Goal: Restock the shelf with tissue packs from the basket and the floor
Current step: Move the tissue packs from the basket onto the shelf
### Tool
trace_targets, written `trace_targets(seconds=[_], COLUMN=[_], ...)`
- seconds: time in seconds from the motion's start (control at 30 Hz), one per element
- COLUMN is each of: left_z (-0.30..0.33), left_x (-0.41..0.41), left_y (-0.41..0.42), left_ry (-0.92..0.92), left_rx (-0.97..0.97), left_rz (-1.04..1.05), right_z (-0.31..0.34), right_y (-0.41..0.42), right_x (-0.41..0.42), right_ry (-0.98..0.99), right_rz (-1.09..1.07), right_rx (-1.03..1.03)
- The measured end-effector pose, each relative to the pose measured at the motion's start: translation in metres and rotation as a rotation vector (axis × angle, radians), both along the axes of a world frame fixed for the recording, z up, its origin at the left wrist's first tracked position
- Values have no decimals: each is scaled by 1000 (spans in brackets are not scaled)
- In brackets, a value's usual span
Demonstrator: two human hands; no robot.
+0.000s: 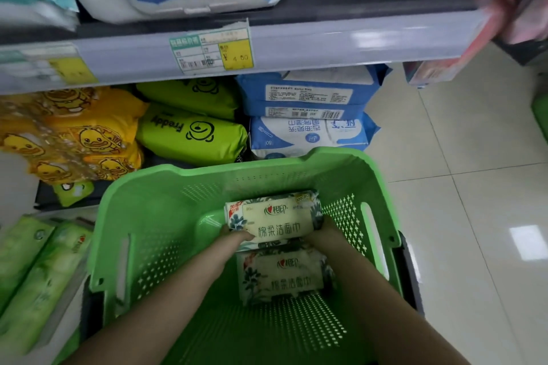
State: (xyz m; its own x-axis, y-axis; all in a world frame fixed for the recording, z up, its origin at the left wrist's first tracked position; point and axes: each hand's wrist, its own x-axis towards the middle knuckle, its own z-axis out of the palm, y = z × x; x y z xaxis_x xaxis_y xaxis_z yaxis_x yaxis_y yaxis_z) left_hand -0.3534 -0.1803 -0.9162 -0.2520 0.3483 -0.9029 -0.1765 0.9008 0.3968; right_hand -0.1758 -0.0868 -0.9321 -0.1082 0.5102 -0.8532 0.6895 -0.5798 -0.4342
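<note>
1. A green basket (142,216) fills the lower centre of the frame, standing on the tiled floor (474,187) in front of a shelf (296,44).
2. Two cream tissue packs with a dark leaf print lie inside it: the upper pack (275,221) at centre frame, the lower pack (284,275) just below, touching it.
3. The left hand (237,235) grips the upper pack's left end; its fingers go under the pack, so I cannot tell how they lie.
4. The right hand (326,231) holds the right end; its fingers are hidden too.
5. Under the shelf, from left to right of the frame, lie yellow duck packs (74,136), lime packs (192,133) and blue-and-white packs (308,115).
6. Pale green packs (38,270) sit at the lower left.
</note>
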Motion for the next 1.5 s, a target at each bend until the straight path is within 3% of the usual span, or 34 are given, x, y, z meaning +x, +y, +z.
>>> trace_targets(seconds=[0.33,0.6,0.87,0.97,1.1,1.5], left_z=[103,211,337,373,439,591], left_x=[4,9,25,27,46,77], left_y=[-44,-96,-140,-153,-162,-120], left_ry=[3,13,69,151,203,333], left_rx=[172,350,713,812,981,1340], left_rz=[-79,-99,-66,-158,-235,-114], right_z=[124,270,365,391,427,553], right_y=[-55,-111,-166,-180,-184,-114], right_x=[30,46,73,84,92,96], right_ry=[141,231,349,429,553,902], right_rz=[-26,25,9,-36,-117,-165], right_rx=[233,477,722,834,938,1209])
